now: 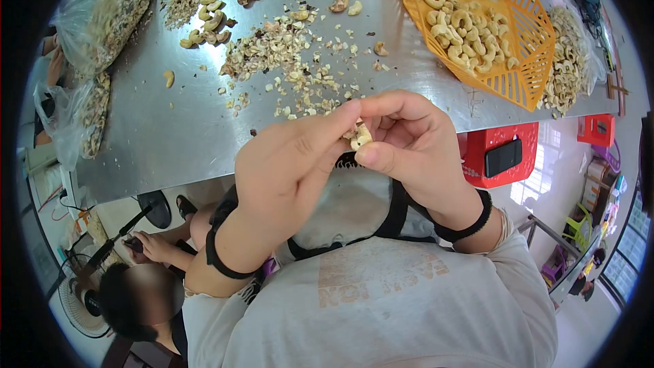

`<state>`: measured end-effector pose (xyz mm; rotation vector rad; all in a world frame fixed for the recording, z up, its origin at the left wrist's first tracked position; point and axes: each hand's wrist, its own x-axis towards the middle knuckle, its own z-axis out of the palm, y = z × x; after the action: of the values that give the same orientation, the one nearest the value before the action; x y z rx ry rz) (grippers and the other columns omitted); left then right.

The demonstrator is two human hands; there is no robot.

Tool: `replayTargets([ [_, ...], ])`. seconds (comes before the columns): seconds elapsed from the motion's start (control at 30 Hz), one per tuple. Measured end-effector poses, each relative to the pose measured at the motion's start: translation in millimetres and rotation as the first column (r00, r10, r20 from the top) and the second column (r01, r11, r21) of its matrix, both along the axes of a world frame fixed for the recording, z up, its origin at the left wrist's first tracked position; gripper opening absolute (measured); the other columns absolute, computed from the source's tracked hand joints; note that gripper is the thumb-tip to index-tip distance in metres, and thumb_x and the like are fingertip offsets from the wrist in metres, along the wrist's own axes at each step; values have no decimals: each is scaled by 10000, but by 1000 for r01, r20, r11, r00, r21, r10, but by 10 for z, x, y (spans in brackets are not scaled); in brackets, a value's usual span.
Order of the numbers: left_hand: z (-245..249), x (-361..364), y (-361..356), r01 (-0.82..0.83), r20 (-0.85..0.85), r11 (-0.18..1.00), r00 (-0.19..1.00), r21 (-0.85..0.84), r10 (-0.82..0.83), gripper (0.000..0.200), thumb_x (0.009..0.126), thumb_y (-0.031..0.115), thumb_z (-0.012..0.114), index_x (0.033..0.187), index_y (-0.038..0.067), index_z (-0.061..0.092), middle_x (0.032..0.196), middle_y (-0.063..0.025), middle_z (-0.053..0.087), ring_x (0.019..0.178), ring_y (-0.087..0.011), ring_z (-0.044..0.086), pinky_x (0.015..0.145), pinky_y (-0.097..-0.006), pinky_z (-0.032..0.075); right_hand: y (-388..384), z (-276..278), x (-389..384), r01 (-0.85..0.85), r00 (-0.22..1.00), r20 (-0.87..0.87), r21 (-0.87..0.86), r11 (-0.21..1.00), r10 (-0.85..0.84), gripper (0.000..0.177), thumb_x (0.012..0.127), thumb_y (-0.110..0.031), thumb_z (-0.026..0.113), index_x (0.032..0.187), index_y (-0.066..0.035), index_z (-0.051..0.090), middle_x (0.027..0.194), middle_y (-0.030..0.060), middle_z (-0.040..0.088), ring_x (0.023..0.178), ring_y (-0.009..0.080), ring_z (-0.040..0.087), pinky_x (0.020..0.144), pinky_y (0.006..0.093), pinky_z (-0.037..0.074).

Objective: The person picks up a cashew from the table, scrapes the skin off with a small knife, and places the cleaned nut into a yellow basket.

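Pale cashew kernel [360,138] sits pinched at the thumb tip of my right hand [424,146], bodyward of the gathered fingers of my left hand [286,160]; I cannot confirm left-side grip or kernel's long axis, both partly hidden.

A glossy pale floor [501,210] is reflecting bright window light beside a large-paned, dark-framed window [623,238] and a bright red plastic stool [528,170].

Bright indoor light; white glare on the metal desk [146,157], upper left. Window-shaped reflections on the glossy floor [507,208], right. Circular fisheye frame: black corners, bluish fringe, curved edges. Centre fairly sharp; outer areas softer.
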<state>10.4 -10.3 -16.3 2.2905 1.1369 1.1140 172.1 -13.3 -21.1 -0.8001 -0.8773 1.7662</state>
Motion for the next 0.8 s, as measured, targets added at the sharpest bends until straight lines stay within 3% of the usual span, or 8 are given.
replayTargets([
  [0.07, 84, -16, -20, 129, 282, 895, 959, -427, -4, 382, 710, -23, 547, 1085, 52, 532, 761, -75, 585, 601, -156, 530, 552, -227, 418, 8, 31, 8, -12, 999, -31, -54, 998, 10, 319, 705, -27, 641, 990, 18, 506, 864, 50, 550, 776, 95, 518, 699, 219, 441],
  [0.17, 149, -75, -23, 179, 288, 832, 957, -525, -24, 380, 753, -7, 521, 1128, 45, 492, 760, -78, 583, 636, -141, 539, 594, -219, 417, 10, 2, 14, -19, 997, -74, -19, 1000, 18, 327, 710, -19, 632, 1006, 19, 498, 877, 52, 549, 783, 98, 522, 699, 222, 443],
  [0.3, 183, -91, -24, 225, 305, 793, 951, -566, -53, 432, 756, 2, 523, 1178, 49, 441, 751, -67, 580, 638, -119, 537, 594, -215, 414, 15, -1, 27, -37, 995, -96, -2, 999, 36, 328, 713, -11, 626, 1011, 18, 493, 881, 53, 547, 792, 101, 524, 693, 224, 447],
  [0.47, 233, -98, -26, 368, 457, 631, 889, -683, -24, 441, 786, 6, 492, 1213, 39, 390, 751, -63, 577, 653, -96, 543, 608, -199, 411, 9, 53, 37, -48, 991, -122, -10, 999, 46, 320, 706, -2, 628, 997, 14, 497, 874, 51, 549, 786, 96, 524, 700, 227, 444],
  [0.57, 286, -134, -13, 402, 452, 573, 890, -715, -60, 433, 791, 9, 485, 1213, 39, 391, 771, -68, 584, 688, -99, 559, 621, -199, 416, -3, 57, 53, -57, 991, -119, 22, 998, 59, 322, 694, 13, 635, 987, 11, 501, 875, 50, 550, 783, 95, 524, 717, 230, 437],
  [0.7, 269, -138, -8, 443, 489, 613, 866, -655, -103, 429, 791, 16, 491, 1209, 41, 398, 795, -72, 593, 702, -96, 565, 612, -200, 418, -19, 57, 38, -32, 994, -101, 81, 996, 40, 323, 682, 31, 638, 977, 10, 507, 877, 52, 549, 782, 96, 524, 731, 234, 432],
  [0.8, 260, -135, -8, 402, 424, 668, 894, -626, -141, 417, 781, 17, 504, 1189, 45, 426, 813, -87, 600, 680, -117, 578, 598, -202, 419, -25, 72, 28, -19, 997, -72, 109, 994, 27, 324, 676, 39, 640, 972, 9, 510, 878, 50, 549, 784, 97, 521, 736, 238, 430],
])
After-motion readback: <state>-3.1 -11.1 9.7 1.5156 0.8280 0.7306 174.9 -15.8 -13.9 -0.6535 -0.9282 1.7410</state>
